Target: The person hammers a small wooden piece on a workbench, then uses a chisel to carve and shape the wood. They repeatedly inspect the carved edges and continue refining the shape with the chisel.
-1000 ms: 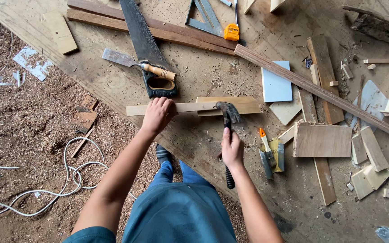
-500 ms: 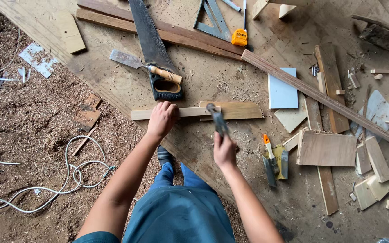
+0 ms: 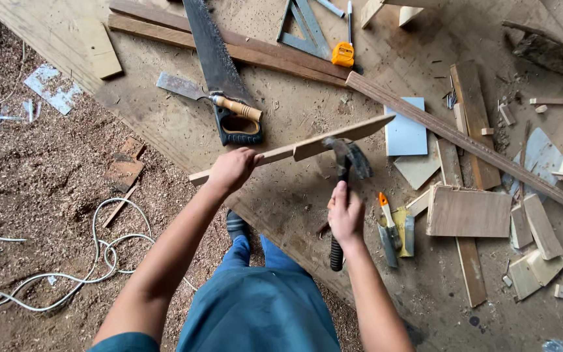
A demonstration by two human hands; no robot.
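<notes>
My left hand (image 3: 230, 169) grips a thin wooden strip (image 3: 275, 154) with a wider flat piece (image 3: 343, 135) fixed on it; the joined pieces are tilted up off the plywood board (image 3: 294, 195). My right hand (image 3: 345, 215) holds a claw hammer by its black handle (image 3: 337, 251). The hammer's metal head (image 3: 352, 156) is right under the wider piece, touching it or very close.
A handsaw (image 3: 219, 72) and a putty knife (image 3: 193, 91) lie beyond my left hand. A metal square (image 3: 304, 29), yellow tape measure (image 3: 343, 54), long battens (image 3: 464, 143), several wood offcuts (image 3: 467, 210) and a chisel (image 3: 386, 208) lie to the right. White cable (image 3: 66, 280) coils on the sawdust floor at left.
The joined wood pieces lay flat on the board a second ago; now my left hand has lifted and tilted them. The hammer has moved with its head under the wider piece.
</notes>
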